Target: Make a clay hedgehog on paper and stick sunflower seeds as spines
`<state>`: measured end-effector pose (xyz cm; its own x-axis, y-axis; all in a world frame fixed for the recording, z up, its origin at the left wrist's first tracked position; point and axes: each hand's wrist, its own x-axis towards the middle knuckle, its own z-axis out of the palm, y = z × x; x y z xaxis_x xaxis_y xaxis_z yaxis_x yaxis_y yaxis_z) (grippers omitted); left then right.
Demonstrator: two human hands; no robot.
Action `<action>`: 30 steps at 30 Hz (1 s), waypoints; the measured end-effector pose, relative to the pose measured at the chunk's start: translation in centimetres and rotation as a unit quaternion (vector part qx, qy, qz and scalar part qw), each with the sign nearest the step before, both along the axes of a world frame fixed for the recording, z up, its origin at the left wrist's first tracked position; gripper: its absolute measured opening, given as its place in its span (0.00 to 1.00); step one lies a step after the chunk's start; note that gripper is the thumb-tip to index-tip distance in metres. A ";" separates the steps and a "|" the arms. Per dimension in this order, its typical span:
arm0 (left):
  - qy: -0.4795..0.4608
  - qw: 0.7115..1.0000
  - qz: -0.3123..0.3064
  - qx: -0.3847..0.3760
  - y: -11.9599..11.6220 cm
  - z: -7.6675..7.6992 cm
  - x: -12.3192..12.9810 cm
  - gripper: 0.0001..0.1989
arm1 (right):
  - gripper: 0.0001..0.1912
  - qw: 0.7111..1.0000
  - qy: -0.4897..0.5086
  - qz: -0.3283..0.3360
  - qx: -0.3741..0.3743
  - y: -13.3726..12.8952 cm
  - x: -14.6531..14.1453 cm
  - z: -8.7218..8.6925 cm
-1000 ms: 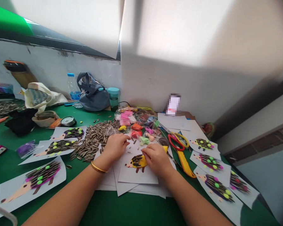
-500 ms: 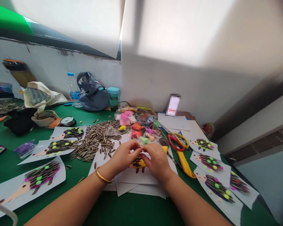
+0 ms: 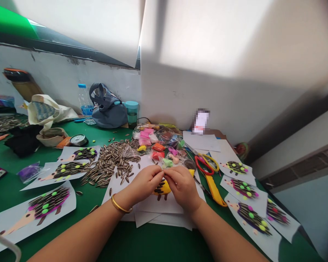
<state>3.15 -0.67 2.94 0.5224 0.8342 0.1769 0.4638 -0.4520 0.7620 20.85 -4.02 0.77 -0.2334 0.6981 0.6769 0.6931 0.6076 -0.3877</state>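
Note:
My left hand (image 3: pixel 147 183), with a gold bangle at the wrist, and my right hand (image 3: pixel 183 185) meet fingertip to fingertip over the white paper. Both are closed in a pinch; whatever lies between the fingertips is too small to make out. Just below them lies a yellow clay shape (image 3: pixel 164 187) with dark seeds on it and two brown legs, partly hidden by my fingers. Behind my left hand spreads a pile of striped sunflower seeds (image 3: pixel 106 160). Bags of coloured clay (image 3: pixel 158 147) lie beyond my hands.
Red and yellow scissors (image 3: pixel 205 164) and a yellow cutter (image 3: pixel 215 191) lie to the right. Finished hedgehog pictures lie on the left (image 3: pixel 68 211) and right (image 3: pixel 274 242). A blue-grey bag (image 3: pixel 109 114), a lidded cup (image 3: pixel 132 116) and a phone (image 3: pixel 200 122) stand along the wall.
My fingers have flattened from a raised arch into a closer pinch, with the fingertips of both hands drawn together. More of the yellow shape shows.

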 end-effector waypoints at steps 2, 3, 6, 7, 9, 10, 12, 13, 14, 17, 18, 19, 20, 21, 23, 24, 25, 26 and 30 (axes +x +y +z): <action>0.001 1.000 -0.012 -0.015 0.0 0.0 -0.1 0.15 | 0.10 1.000 0.008 0.005 0.001 0.0 0.0 0.0; 0.004 1.000 -0.015 -0.020 0.0 0.0 -0.1 0.15 | 0.10 1.000 0.010 0.007 0.001 0.0 0.0 0.0; 0.014 1.000 -0.008 -0.018 0.1 -0.3 -0.1 0.14 | 0.11 1.000 0.006 0.015 -0.006 0.0 0.0 0.0; 0.017 1.000 -0.004 -0.014 0.1 -0.4 -0.1 0.13 | 0.11 1.000 0.005 0.017 -0.009 0.0 0.0 -0.1; 0.022 1.000 -0.001 -0.005 0.1 -0.7 -0.2 0.13 | 0.11 1.000 0.006 0.020 -0.009 0.0 -0.1 -0.1; 0.025 1.000 -0.003 0.000 0.1 -0.8 -0.2 0.13 | 0.11 1.000 0.007 0.020 -0.008 0.0 -0.1 0.0; 0.031 0.999 -0.007 0.005 0.1 -0.9 -0.2 0.11 | 0.11 1.000 0.008 0.020 -0.007 0.0 -0.1 0.0; 0.034 0.999 -0.006 0.006 0.1 -0.9 -0.2 0.10 | 0.11 1.000 0.005 0.019 -0.008 -0.1 -0.1 0.0; 0.037 0.999 -0.005 0.005 0.1 -0.9 -0.2 0.09 | 0.11 1.000 0.001 0.017 -0.008 -0.1 -0.1 0.0; 0.040 0.999 0.006 0.003 0.0 -0.8 -0.1 0.08 | 0.11 1.000 -0.017 0.010 -0.002 -0.1 -0.2 0.1; 0.038 0.999 0.009 0.002 0.0 -0.8 0.0 0.08 | 0.11 1.000 -0.024 0.006 0.002 -0.1 -0.3 0.1; 0.036 0.999 0.013 0.001 0.0 -0.8 0.0 0.07 | 0.11 0.999 -0.032 0.002 0.005 -0.1 -0.3 0.1; 0.033 0.999 0.018 -0.001 -0.1 -0.8 0.1 0.07 | 0.11 0.999 -0.040 -0.003 0.009 -0.1 -0.4 0.1; 0.030 0.999 0.024 -0.004 -0.1 -0.8 0.1 0.07 | 0.11 0.999 -0.048 -0.007 0.011 -0.1 -0.4 0.1; 0.024 0.999 0.037 -0.009 -0.2 -0.8 0.3 0.07 | 0.10 0.998 -0.062 -0.013 0.013 -0.2 -0.6 0.1; 0.021 0.999 0.044 -0.011 -0.2 -0.8 0.3 0.07 | 0.10 0.998 -0.067 -0.016 0.015 -0.2 -0.6 0.2; 0.018 0.999 0.050 -0.011 -0.3 -0.8 0.4 0.07 | 0.10 0.997 -0.072 -0.018 0.017 -0.2 -0.7 0.2; 0.015 0.998 0.056 -0.012 -0.3 -0.9 0.4 0.07 | 0.10 0.997 -0.076 -0.020 0.017 -0.2 -0.8 0.3; 0.003 0.997 0.074 -0.010 -0.2 -1.2 0.4 0.07 | 0.12 0.995 -0.090 -0.033 0.023 -0.2 -1.1 0.5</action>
<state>3.59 -0.90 1.70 0.3950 0.9051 0.1572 0.5291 -0.3640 0.7665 19.73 -4.22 1.27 -0.3085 0.6856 0.6594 0.7873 0.5731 -0.2275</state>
